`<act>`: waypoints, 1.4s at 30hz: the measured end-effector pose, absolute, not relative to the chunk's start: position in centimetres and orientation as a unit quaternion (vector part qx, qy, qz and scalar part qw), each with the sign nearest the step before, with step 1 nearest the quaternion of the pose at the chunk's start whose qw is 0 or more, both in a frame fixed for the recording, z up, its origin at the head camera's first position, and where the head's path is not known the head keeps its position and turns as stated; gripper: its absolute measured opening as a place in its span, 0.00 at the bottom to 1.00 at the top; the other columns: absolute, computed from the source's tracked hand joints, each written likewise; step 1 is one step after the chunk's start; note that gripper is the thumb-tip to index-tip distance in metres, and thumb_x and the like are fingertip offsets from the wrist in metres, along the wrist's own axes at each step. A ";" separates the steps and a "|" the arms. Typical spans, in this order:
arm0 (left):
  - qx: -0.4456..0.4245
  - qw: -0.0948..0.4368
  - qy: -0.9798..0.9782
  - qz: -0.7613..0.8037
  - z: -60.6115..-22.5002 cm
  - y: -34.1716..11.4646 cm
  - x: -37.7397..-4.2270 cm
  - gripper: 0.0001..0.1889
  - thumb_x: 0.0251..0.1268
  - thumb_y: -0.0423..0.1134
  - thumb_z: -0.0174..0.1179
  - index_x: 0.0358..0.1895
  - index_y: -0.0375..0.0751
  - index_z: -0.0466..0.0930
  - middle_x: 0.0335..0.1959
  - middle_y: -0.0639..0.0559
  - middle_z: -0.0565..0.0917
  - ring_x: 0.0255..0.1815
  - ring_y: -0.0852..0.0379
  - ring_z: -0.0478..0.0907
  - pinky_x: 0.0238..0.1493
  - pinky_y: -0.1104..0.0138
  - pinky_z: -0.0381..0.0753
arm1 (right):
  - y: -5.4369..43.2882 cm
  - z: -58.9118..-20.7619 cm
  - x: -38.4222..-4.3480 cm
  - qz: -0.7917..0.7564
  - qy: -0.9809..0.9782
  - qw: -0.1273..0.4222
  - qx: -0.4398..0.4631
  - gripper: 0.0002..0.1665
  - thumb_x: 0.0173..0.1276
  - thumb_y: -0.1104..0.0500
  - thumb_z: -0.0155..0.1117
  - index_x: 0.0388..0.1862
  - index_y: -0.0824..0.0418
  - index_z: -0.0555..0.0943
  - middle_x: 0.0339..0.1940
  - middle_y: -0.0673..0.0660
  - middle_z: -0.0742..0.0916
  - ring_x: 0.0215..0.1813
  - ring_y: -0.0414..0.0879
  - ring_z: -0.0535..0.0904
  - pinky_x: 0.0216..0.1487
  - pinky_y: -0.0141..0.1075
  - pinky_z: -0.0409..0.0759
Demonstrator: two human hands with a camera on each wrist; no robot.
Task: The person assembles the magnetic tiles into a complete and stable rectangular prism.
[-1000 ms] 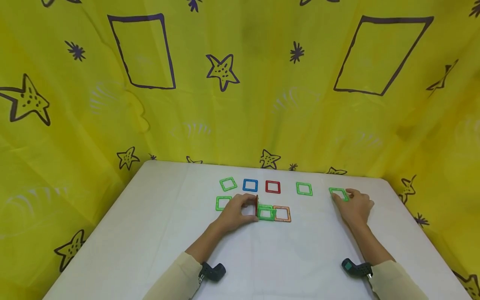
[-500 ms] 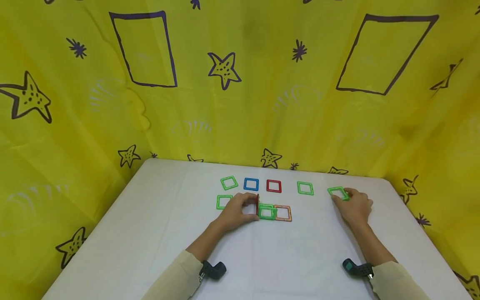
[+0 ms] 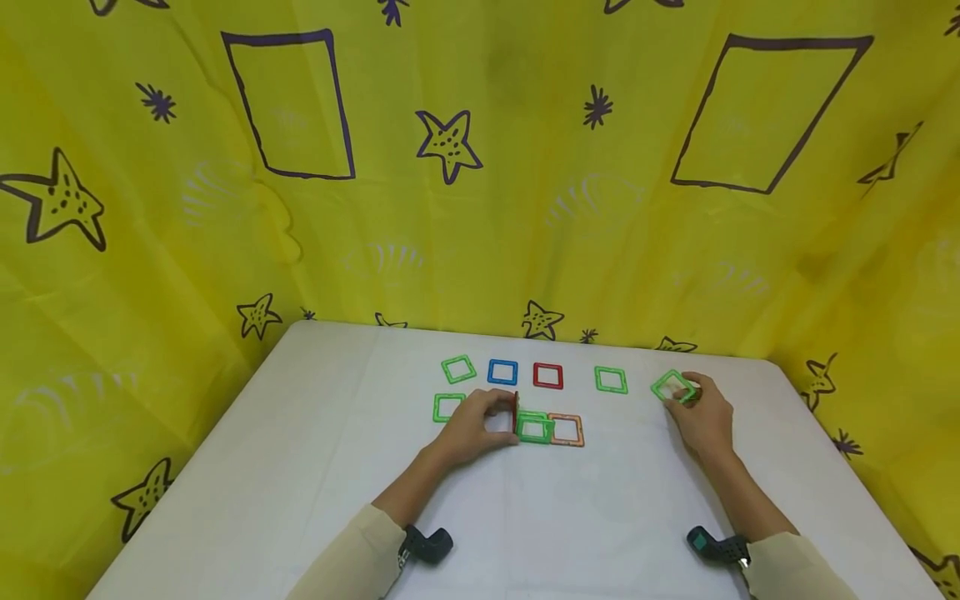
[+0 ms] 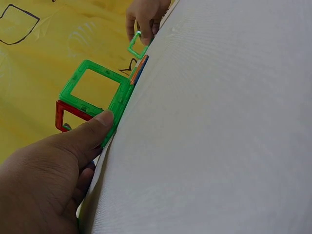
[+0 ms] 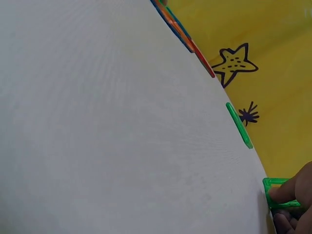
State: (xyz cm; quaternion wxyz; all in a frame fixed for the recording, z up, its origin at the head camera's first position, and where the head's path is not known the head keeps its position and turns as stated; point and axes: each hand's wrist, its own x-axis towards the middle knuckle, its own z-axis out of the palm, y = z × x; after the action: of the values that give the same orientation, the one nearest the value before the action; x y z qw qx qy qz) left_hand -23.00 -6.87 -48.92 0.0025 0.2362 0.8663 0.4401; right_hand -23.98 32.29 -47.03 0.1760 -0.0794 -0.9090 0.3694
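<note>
My left hand (image 3: 467, 427) pinches an upright red square magnetic tile (image 3: 515, 412) edge-on in the head view, thumb near, fingers at the far side. Green square tiles (image 3: 534, 442) adjoin it on the right; in the left wrist view my thumb (image 4: 100, 127) presses the corner of a standing green tile (image 4: 73, 84). An orange square tile (image 3: 568, 444) lies flat against their right side. Out to the right, my right hand (image 3: 705, 421) pinches another green square tile (image 3: 661, 378) between thumb and fingers, tilted up. The right wrist view shows that green tile (image 5: 266, 187) partly covered by fingers.
Along the back lie a green tile (image 3: 446, 372), a blue tile (image 3: 502, 362), a red tile (image 3: 548, 365) and another green tile (image 3: 611, 369). One more green tile (image 3: 437, 408) sits left of my left hand. A yellow patterned curtain (image 3: 480, 233) surrounds the white table (image 3: 585, 525).
My right hand has turned and tilted its green tile up, shifting it slightly left. My left hand keeps its place on the upright red tile.
</note>
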 end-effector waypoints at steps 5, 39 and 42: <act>0.240 0.001 0.865 0.441 -49.0 -6.8 -23.0 0.33 0.60 0.43 0.79 0.69 0.44 0.78 0.60 0.55 0.83 0.59 0.57 0.76 0.63 0.62 0.79 | 32.2 -46.9 -23.6 0.375 -0.907 0.176 -0.080 0.32 0.69 0.67 0.72 0.68 0.75 0.72 0.42 0.68 0.88 0.41 0.55 0.82 0.34 0.26 0.71; 0.241 -0.007 0.874 0.422 -49.0 -6.9 -23.3 0.34 0.60 0.43 0.80 0.69 0.43 0.79 0.61 0.53 0.83 0.59 0.56 0.77 0.62 0.62 0.79 | 31.5 -46.2 -22.6 0.404 -0.893 0.188 -0.058 0.17 0.74 0.68 0.67 0.59 0.75 0.82 0.46 0.71 0.88 0.33 0.33 0.80 0.29 0.23 0.78; 0.238 -0.004 0.874 0.424 -49.1 -6.8 -23.3 0.34 0.60 0.43 0.80 0.69 0.43 0.79 0.61 0.54 0.83 0.59 0.55 0.77 0.63 0.62 0.79 | 31.4 -46.2 -22.5 0.408 -0.891 0.192 -0.051 0.17 0.75 0.67 0.67 0.58 0.74 0.83 0.47 0.71 0.88 0.33 0.28 0.78 0.31 0.22 0.78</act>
State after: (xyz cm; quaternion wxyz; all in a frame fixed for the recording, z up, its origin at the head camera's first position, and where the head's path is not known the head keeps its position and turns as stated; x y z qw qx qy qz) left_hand -23.27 -6.83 -49.11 -0.0043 0.2383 0.8739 0.4237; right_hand -22.47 31.42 -46.21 0.1921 -0.0511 -0.8911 0.4080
